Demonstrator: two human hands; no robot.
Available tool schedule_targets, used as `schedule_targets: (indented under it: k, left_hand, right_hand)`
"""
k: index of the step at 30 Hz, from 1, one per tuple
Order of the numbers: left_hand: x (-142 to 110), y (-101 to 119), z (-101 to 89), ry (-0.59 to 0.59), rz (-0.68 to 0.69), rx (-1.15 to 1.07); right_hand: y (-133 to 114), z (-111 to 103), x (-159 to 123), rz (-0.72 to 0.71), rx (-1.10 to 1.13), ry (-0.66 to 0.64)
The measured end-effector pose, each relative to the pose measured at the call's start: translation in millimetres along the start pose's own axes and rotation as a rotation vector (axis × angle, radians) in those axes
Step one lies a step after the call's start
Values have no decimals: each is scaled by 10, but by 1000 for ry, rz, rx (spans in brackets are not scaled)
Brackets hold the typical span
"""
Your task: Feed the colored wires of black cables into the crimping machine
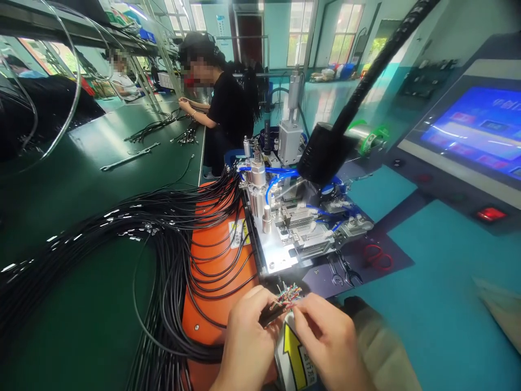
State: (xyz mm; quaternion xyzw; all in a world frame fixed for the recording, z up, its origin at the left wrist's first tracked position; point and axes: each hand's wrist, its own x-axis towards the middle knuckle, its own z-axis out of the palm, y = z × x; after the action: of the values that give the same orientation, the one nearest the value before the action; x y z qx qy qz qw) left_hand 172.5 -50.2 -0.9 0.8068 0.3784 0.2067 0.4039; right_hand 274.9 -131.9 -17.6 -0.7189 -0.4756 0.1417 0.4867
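— "Hands: where are they resting?"
— "Low centre, just before the machine. My left hand is wrapping the black bundle, thumb and fingers closing on it. My right hand is pinching at its coloured wire ends, thumb and forefinger pressing together; I can't tell how many wires they're catching."
— "And the bundle?"
— "Sitting between both hands, above a yellow arrow, bare ends fanning upward."
— "What's getting in my way?"
— "The lamp is hanging across my view, hiding part of the machine and of the spool. Left, black cables are sprawling over the orange base and the green table."
— "Right side?"
— "Wrenches are lying by the machine's near edge, red handles beside them. The screen is glowing above a lit red switch."
— "Company?"
— "A co-worker in black is leaning over the table's far part, both hands handling something small. A long wrench is lying nearer me."
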Motion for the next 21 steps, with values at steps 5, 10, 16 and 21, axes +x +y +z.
schedule_targets:
  k: [5, 10, 16, 21]
  left_hand:
    - [17, -9, 23, 23, -18, -46]
    - [44, 21, 3, -12, -15, -47]
    - [54, 29, -33, -102, -15, -144]
    - [52, 14, -30, -91, -27, -198]
  right_hand:
    - [37, -24, -64, -271, -165, 84]
    - [63, -136, 52, -133, -142, 101]
    - [-35, -32, 170, -28, 73, -20]
    - [-3, -13, 129, 204, 165, -75]
